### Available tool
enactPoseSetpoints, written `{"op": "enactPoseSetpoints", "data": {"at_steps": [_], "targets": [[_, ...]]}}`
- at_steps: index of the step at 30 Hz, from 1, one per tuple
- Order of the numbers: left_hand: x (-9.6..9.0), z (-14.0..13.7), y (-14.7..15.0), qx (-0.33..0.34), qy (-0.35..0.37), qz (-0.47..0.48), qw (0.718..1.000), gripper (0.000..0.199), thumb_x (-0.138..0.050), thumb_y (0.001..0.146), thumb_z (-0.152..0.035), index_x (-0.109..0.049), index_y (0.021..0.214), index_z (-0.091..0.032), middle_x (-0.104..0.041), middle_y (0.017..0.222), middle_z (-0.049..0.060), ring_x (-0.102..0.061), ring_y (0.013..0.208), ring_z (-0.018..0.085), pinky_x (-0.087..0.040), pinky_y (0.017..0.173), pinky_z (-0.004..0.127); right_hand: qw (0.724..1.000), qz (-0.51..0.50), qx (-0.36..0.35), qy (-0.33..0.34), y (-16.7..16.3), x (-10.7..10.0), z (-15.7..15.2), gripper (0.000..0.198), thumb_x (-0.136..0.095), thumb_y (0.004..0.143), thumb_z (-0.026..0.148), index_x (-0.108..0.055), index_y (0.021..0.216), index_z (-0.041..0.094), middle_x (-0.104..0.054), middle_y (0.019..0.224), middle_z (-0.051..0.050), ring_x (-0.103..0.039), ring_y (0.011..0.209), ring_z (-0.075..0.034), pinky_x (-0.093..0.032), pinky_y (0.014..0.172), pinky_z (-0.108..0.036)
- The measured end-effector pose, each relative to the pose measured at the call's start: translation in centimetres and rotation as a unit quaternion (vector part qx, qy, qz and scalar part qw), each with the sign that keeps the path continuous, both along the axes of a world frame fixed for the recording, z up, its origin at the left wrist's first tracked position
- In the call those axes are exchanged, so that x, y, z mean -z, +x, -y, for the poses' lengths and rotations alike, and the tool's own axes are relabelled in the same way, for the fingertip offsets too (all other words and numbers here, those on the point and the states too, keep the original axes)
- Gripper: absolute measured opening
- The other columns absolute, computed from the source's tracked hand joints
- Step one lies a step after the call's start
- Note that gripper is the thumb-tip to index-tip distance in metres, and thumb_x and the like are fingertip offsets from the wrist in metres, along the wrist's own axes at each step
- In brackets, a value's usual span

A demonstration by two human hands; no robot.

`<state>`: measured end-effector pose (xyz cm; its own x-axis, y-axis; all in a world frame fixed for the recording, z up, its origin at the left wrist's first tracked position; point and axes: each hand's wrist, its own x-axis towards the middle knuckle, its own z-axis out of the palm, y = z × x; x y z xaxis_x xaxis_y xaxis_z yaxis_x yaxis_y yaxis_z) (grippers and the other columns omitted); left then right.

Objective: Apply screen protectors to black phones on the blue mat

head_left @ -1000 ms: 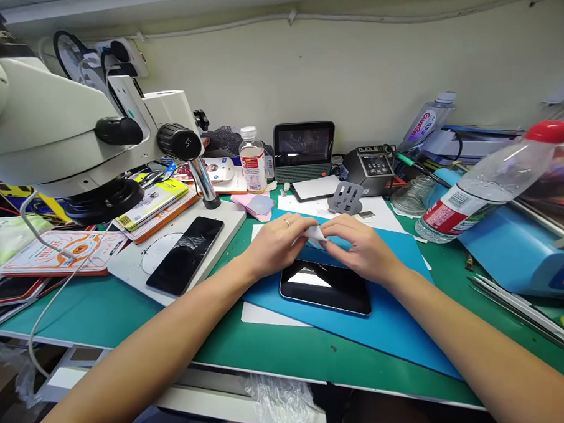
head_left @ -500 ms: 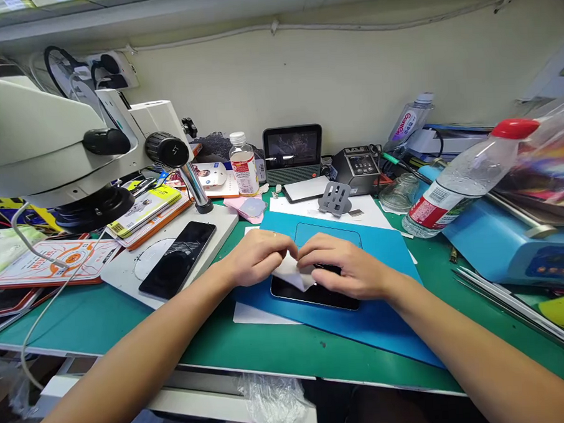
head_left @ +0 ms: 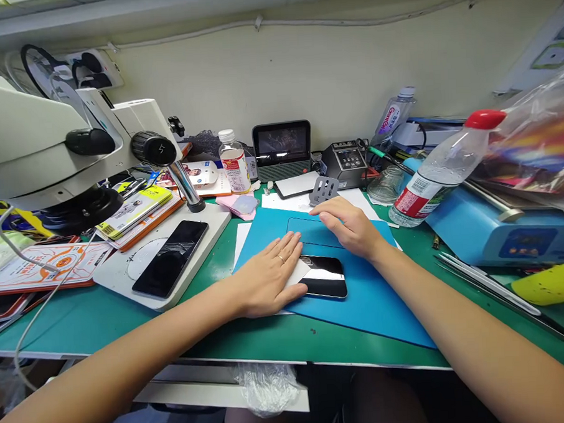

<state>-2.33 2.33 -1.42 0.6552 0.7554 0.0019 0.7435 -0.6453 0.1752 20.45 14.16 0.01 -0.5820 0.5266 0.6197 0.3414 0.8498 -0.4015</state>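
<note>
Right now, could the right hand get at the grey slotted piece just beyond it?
Most likely yes: the right hand is just this side of the grey slotted piece, and only the flat blue mat and white paper seem to lie between them.

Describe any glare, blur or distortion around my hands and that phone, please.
Head view: a bright white reflection crosses the phone, partly under the left hand; head view: that hand and the right hand look fairly sharp; head view: the plastic bag at the right edge looks smeared; head view: wide-angle stretch enlarges the forearms toward the lower corners.
</note>
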Motion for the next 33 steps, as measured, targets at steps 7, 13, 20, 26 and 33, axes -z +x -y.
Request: {"op": "enactPoseSetpoints", "data": {"at_steps": [7, 13, 20, 26, 33], "targets": [[-0.3, 2.2, 0.4, -0.073, -0.010, -0.029, 0.997, 0.098, -0.023, 0.096, -0.075, -0.009, 0.159, 0.000, 0.003, 0.164, 0.022, 0.006, 0.154, 0.031, -0.010, 0.127, 0.046, 1.000, -0.018, 0.011, -0.016, 0.3, 0.3, -0.6, 0.042, -0.039, 0.103, 0.045, -0.074, 0.096, 0.022, -0.076, 0.101, -0.008, -0.065, 0.098, -0.026, -0.047, 0.092, -0.045], [-0.6, 1.8, 5.3, -0.131, -0.026, 0.002, 0.991, 0.115, -0.018, 0.087, -0.086, -0.014, 0.157, 0.005, 0.000, 0.164, 0.025, 0.003, 0.153, 0.035, -0.010, 0.127, 0.048, 0.999, -0.031, 0.019, -0.029, 0.4, 0.5, -0.7, 0.051, -0.035, 0.102, 0.053, -0.073, 0.096, 0.021, -0.076, 0.102, -0.009, -0.064, 0.100, -0.026, -0.046, 0.094, -0.044], [-0.3, -0.3, 10.4, -0.148, -0.025, 0.034, 0.988, 0.125, -0.013, 0.081, -0.092, -0.015, 0.155, 0.009, -0.005, 0.164, 0.026, 0.000, 0.154, 0.035, -0.010, 0.127, 0.048, 0.998, -0.036, 0.022, -0.037, 0.4, 0.3, -0.7, 0.055, -0.033, 0.101, 0.059, -0.075, 0.096, 0.023, -0.076, 0.102, -0.008, -0.064, 0.101, -0.027, -0.046, 0.094, -0.045], [-0.3, 0.0, 9.2, -0.172, -0.022, 0.052, 0.984, 0.124, -0.014, 0.081, -0.091, -0.014, 0.156, 0.008, -0.004, 0.164, 0.025, 0.001, 0.154, 0.035, -0.010, 0.127, 0.048, 0.999, -0.031, 0.018, -0.037, 0.9, 0.2, -0.7, 0.053, -0.035, 0.101, 0.058, -0.075, 0.097, 0.023, -0.076, 0.104, -0.009, -0.064, 0.103, -0.028, -0.045, 0.096, -0.048], [-0.2, 2.3, 3.2, -0.224, -0.013, 0.031, 0.974, 0.116, -0.018, 0.086, -0.087, -0.015, 0.156, 0.007, -0.002, 0.164, 0.026, 0.003, 0.153, 0.035, -0.011, 0.126, 0.050, 0.999, -0.029, 0.014, -0.039, 0.6, 0.0, -0.5, 0.054, -0.034, 0.100, 0.060, -0.075, 0.096, 0.024, -0.076, 0.103, -0.007, -0.064, 0.102, -0.026, -0.045, 0.096, -0.046]]}}
